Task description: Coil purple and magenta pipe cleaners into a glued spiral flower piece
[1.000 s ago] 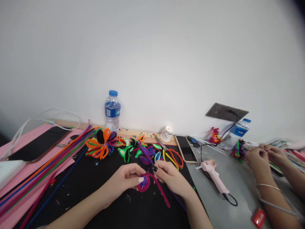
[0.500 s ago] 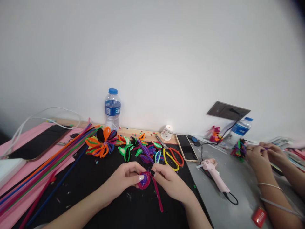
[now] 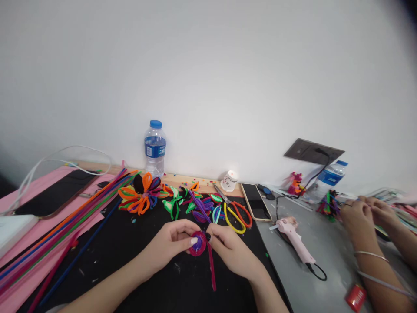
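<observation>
Between thumb and fingers, my left hand (image 3: 177, 239) grips a coiled pipe-cleaner disc (image 3: 197, 244), magenta outside and purple in the middle. My right hand (image 3: 228, 245) pinches a magenta pipe cleaner (image 3: 212, 271) right beside the disc, and its loose end hangs down toward me. A purple pipe cleaner (image 3: 199, 204) slants up and left just beyond my right fingertips. Behind my hands lie pipe-cleaner flowers and leaves, among them an orange flower (image 3: 140, 195) and a green-and-white piece (image 3: 173, 204). Scissors (image 3: 235, 217) with yellow and orange handles rest near my right hand.
Long pipe cleaners (image 3: 65, 221) lie at left by a dark tablet (image 3: 55, 193). A water bottle (image 3: 155, 150), paper cup (image 3: 229, 181) and phone (image 3: 256, 202) stand or lie along the back. Right are a pink glue gun (image 3: 295, 239) and another person's hands (image 3: 365, 215).
The hanging end of the magenta pipe cleaner has swung left and now points more straight down. My hands stay in nearly the same place; the view has shifted slightly.
</observation>
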Demonstrator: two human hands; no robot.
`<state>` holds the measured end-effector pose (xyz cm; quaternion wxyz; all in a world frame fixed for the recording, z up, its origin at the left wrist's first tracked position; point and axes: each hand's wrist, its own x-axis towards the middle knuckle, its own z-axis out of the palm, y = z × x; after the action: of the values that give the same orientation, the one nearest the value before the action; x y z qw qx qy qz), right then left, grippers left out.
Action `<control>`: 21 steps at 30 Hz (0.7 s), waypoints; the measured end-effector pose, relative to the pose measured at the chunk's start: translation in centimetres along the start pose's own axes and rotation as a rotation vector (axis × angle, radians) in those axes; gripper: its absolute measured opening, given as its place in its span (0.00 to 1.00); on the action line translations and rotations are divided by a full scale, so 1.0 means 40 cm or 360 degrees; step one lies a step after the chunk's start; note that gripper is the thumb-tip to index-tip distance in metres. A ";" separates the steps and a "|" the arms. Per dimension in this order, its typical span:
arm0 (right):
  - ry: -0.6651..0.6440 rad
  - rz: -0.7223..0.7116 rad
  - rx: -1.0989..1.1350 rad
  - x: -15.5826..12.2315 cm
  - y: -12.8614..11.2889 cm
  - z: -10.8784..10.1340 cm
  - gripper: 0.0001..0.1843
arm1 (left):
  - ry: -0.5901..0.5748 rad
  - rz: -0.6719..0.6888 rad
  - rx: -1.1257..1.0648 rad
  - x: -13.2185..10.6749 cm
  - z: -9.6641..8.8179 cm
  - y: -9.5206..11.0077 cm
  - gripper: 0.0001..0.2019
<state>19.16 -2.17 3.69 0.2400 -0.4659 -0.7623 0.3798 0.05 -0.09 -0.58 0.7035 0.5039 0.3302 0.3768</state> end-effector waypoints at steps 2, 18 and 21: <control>-0.0004 0.0008 -0.0005 0.000 0.000 0.001 0.14 | 0.0023 0.0006 0.0045 0.000 0.000 0.001 0.10; 0.0040 0.0060 -0.0040 0.000 -0.001 0.008 0.14 | 0.0021 -0.0019 0.0290 -0.004 -0.003 -0.002 0.09; 0.0049 0.0078 -0.0049 -0.001 0.004 0.003 0.13 | 0.0038 -0.0028 0.0311 -0.002 -0.002 0.003 0.09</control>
<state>19.16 -2.20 3.48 0.2350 -0.4939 -0.7526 0.3667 -0.06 -0.10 -0.47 0.6503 0.5627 0.3782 0.3426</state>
